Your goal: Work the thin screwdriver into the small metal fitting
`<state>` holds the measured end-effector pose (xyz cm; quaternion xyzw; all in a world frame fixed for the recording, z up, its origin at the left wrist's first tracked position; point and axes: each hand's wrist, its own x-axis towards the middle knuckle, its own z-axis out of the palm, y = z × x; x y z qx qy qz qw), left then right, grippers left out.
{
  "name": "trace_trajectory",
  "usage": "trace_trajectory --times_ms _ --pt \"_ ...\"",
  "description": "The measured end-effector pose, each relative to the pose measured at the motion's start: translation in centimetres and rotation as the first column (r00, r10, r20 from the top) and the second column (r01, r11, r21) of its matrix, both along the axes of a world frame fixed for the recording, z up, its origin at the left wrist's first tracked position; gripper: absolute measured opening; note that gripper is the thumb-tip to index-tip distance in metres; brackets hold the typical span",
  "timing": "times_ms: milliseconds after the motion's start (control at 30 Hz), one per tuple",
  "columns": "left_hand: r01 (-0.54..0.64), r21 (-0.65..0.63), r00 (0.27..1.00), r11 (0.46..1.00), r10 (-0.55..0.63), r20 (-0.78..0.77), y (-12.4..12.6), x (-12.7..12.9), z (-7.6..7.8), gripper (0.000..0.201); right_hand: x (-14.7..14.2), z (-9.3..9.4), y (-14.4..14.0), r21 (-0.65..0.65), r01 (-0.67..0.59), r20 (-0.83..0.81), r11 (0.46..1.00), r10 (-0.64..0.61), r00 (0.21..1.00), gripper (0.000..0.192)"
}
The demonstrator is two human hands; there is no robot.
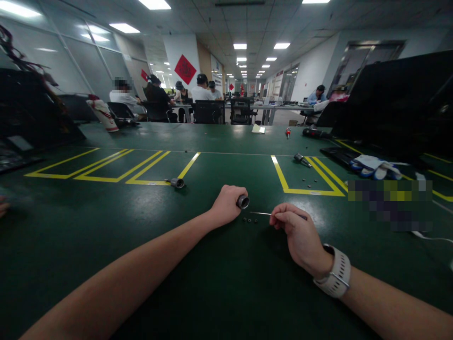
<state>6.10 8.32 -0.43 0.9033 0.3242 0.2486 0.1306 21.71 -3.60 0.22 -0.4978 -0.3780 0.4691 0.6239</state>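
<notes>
Now, left hand point(228, 202): our fingers wrap round a metal cylinder point(243, 202), so this grip is closed on it.
Metal cylinder: we hold it low over the surface point(198, 283), its open end turned toward us and to the right; we cannot tell whether it touches down.
Right hand point(293, 231): our grip is narrow, thumb and fingers pinching a thin tool point(260, 213) whose bright shaft points left, its tip near the cylinder but apart from it.
Small pieces point(249, 220): we see three in a short row on the surface, between our hands and just below the shaft.
Wristwatch point(334, 274): we wear it, pale-strapped, on the right wrist.
Second cylinder point(177, 182): it lies beyond our left hand, at the near right corner of an area outlined in yellow tape point(148, 182).
Right-hand outline point(313, 192): inside it we make out three more bits point(309, 186) and, farther back, a dark metal part point(302, 160) lying tilted.
Gloves point(375, 167): white and blue, they lie off to our right, near a blurred-out patch.
Far side: we see a paper point(258, 129), a red screwdriver point(288, 132) and a dark tool point(316, 132).
Background: people point(203, 89) sit at other tables beyond our surface.
</notes>
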Motion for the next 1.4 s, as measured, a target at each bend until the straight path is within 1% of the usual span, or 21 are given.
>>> trace_trajectory --times_ms 167,333,467,633,733,867,967,1100,1167,1233,1333,1400 --pt "-0.002 -0.033 1.000 0.999 0.003 0.031 -0.1 0.0 0.2 0.010 -0.1 0.3 -0.1 0.009 0.029 -0.006 1.000 -0.029 1.000 0.007" --pt "0.028 -0.161 0.995 0.987 -0.012 0.099 -0.3 0.0 0.6 0.010 -0.3 0.5 -0.1 -0.003 0.067 -0.036 0.998 -0.067 0.997 0.003" --pt "0.035 -0.243 0.993 0.969 -0.007 0.114 -0.4 0.0 1.0 0.016 -0.4 0.5 -0.1 -0.029 0.095 -0.039 0.995 -0.096 0.995 0.004" --pt "0.049 -0.250 0.999 0.967 -0.042 0.033 -0.5 0.0 1.3 0.031 -0.4 0.5 -0.1 -0.053 0.081 -0.003 0.995 -0.082 0.997 0.012" --pt "0.065 -0.181 0.996 0.981 -0.074 -0.044 -0.6 0.0 1.4 0.031 -0.5 0.3 0.0 -0.070 0.073 0.044 0.995 -0.070 0.997 0.017" --pt "0.156 -0.067 0.975 0.985 -0.165 -0.150 -0.9 0.1 1.6 0.024 -0.7 0.1 0.2 -0.069 0.096 0.102 0.993 -0.088 0.991 0.022" --pt "0.198 -0.033 0.956 0.980 -0.200 -0.216 -1.2 0.1 1.8 0.023 -0.9 0.1 0.2 -0.056 0.100 0.138 0.993 -0.092 0.986 0.020" --pt "0.235 0.001 0.938 0.972 -0.226 -0.264 -1.4 0.1 2.0 0.023 -0.9 0.1 0.2 -0.044 0.085 0.208 0.995 -0.074 0.975 0.018" --pt "0.250 0.008 0.939 0.968 -0.240 -0.247 -1.4 0.0 2.0 0.026 -0.8 -0.1 0.2 -0.047 0.070 0.253 0.996 -0.056 0.966 0.019" --pt "0.249 0.040 0.953 0.968 -0.238 -0.188 -1.4 -0.1 1.9 0.030 -0.7 -0.3 0.2 -0.050 0.064 0.294 0.997 -0.047 0.955 0.019" --pt "0.185 0.160 0.981 0.970 -0.172 -0.091 -1.8 -0.5 1.9 0.028 -0.5 -0.4 0.3 -0.035 0.065 0.306 0.997 -0.051 0.951 0.018" --pt "0.169 0.256 0.985 0.952 -0.153 -0.080 -2.4 -0.6 2.1 0.024 -0.6 -0.4 0.3 -0.027 0.064 0.299 0.998 -0.053 0.953 0.017"
